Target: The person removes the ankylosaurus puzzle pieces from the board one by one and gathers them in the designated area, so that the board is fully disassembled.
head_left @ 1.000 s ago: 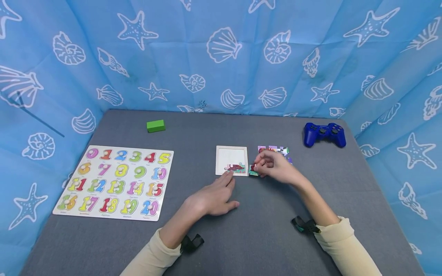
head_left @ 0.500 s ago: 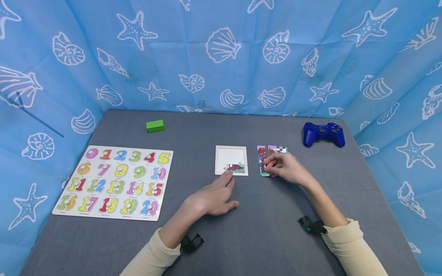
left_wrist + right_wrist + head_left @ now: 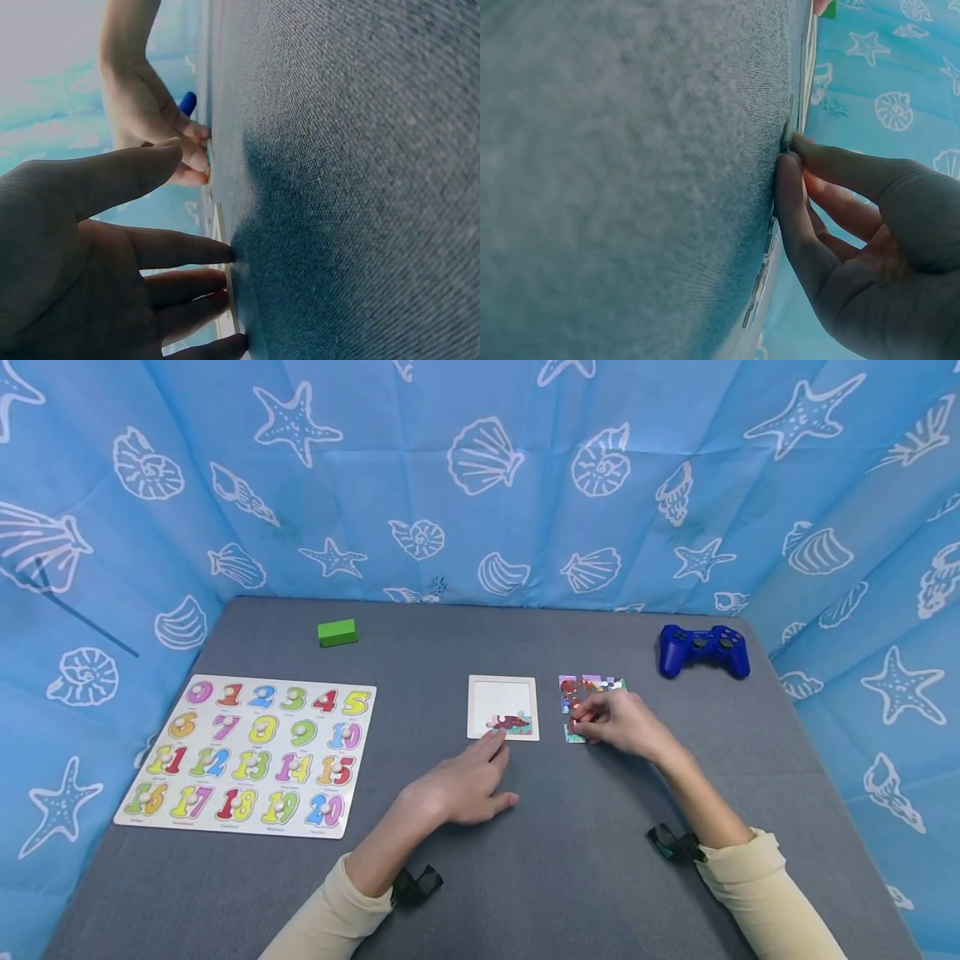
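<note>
A small square wooden puzzle tray (image 3: 491, 693) lies mid-table, with joined jigsaw pieces (image 3: 512, 723) in its lower right corner. My left hand (image 3: 461, 787) lies palm down in front of it, fingers extended and fingertips at its near edge. Just right of the tray, my right hand (image 3: 622, 724) pinches a jigsaw piece (image 3: 575, 737) with teal and dark red print between thumb and fingers. In the right wrist view that piece (image 3: 787, 137) shows edge-on, close to the cloth. Behind the right hand sit several colourful jigsaw pieces (image 3: 567, 692), partly hidden by it.
A number peg puzzle board (image 3: 243, 756) covers the left side of the table. At the back left stands a green block (image 3: 337, 633), and at the back right a blue game controller (image 3: 703, 650). A blue seashell-print curtain (image 3: 480, 485) hangs around the grey table (image 3: 420, 643).
My right hand has moved right with the jigsaw piece, from beside the tray's right edge to just in front of the loose pieces. The left hand stays in place.
</note>
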Available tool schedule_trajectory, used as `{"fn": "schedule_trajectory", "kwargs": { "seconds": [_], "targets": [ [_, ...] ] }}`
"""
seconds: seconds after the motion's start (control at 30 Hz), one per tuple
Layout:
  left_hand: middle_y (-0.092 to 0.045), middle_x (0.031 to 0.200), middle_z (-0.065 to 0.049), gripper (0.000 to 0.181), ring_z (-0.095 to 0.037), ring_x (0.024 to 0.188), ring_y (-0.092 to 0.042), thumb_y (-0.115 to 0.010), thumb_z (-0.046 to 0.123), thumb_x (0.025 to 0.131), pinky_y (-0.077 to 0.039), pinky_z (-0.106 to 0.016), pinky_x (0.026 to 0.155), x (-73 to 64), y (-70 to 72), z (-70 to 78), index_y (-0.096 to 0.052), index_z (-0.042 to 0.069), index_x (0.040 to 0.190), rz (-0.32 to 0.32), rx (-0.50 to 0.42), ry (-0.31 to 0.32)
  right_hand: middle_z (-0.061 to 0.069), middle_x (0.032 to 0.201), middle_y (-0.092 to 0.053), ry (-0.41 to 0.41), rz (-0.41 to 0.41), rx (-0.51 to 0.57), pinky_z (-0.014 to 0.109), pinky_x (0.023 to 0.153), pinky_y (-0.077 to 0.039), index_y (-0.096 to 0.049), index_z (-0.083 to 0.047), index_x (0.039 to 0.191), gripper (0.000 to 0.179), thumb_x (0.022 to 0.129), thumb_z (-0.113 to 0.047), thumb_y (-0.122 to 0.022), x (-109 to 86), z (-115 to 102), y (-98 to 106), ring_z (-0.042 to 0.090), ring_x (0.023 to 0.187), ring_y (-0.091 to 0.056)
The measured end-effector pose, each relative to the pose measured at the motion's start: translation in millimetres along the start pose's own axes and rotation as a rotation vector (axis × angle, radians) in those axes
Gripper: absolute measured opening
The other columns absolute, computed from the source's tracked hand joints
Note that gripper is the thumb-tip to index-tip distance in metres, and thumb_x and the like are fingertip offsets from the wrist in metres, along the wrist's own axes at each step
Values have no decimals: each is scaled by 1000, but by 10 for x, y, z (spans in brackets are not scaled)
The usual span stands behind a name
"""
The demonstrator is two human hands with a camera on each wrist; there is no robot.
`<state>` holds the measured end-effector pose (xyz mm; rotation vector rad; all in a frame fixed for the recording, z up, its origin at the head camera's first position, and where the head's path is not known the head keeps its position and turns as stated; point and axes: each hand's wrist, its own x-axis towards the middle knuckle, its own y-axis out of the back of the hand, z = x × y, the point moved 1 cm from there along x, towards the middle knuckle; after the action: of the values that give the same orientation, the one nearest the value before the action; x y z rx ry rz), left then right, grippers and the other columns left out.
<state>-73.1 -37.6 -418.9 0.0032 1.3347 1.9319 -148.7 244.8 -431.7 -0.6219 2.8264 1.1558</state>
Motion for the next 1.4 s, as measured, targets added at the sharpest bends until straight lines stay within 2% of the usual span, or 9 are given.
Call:
{"fn": "schedule_trajectory", "kwargs": {
  "seconds": [0.23,0.37,0.53,0.83,1.07,1.17,1.3,1.4],
  "targets": [
    [-19,184,-8,78,-24,172,-21,-59,48,111,-40,-54,131,20,42,-35,-34,3,170,31,21,9,11,85,-79,-6,5,-62,19,60,-56,-80,1,97,7,94,-4,-81,11,-16,23,5,66,-67],
    [-22,183,-8,78,-24,171,-24,-60,46,111,-39,-53,132,28,66,-63,-32,4,170,45,3,20,11,87,-79,0,5,-43,20,61,-57,-80,1,99,8,95,-6,-81,31,-38,27,3,68,-68],
    [-22,183,-7,77,-24,171,-24,-60,46,111,-39,-52,132,34,80,-80,-32,5,171,45,-12,22,11,87,-79,50,-5,-22,20,60,-55,-80,1,99,8,95,-5,-81,62,-86,6,2,68,-67],
    [-25,182,-7,75,-23,169,-28,-58,45,112,-40,-49,131,49,94,-90,-34,6,170,40,-2,19,16,96,-80,88,-71,55,22,62,-58,-80,3,109,16,97,-7,-81,183,-262,-145,15,74,-74],
    [-30,179,-14,74,-31,168,-30,-59,46,111,-38,-49,133,51,48,-87,-41,0,166,101,59,-46,13,96,-80,114,-114,39,23,62,-54,-80,-1,110,16,97,-11,-81,312,-437,-255,10,74,-70],
    [-32,177,-16,73,-32,166,-31,-59,46,111,-36,-47,134,46,37,-66,-43,0,165,124,94,-71,12,95,-80,129,-129,33,22,63,-53,-81,-2,110,17,97,-12,-82,371,-485,-271,14,73,-68],
    [-34,176,-16,73,-31,165,-34,-60,44,111,-35,-44,134,36,47,1,-42,-1,165,128,128,-95,12,93,-80,148,-156,38,23,65,-54,-81,-2,112,17,99,-12,-79,467,-533,-287,20,73,-70],
    [-32,178,-16,75,-31,166,-33,-60,44,111,-34,-44,135,57,24,27,-39,-3,166,123,133,-121,13,93,-81,149,-182,46,23,63,-53,-81,-3,113,17,100,-13,-77,550,-554,-310,18,71,-69]
  ]
}}
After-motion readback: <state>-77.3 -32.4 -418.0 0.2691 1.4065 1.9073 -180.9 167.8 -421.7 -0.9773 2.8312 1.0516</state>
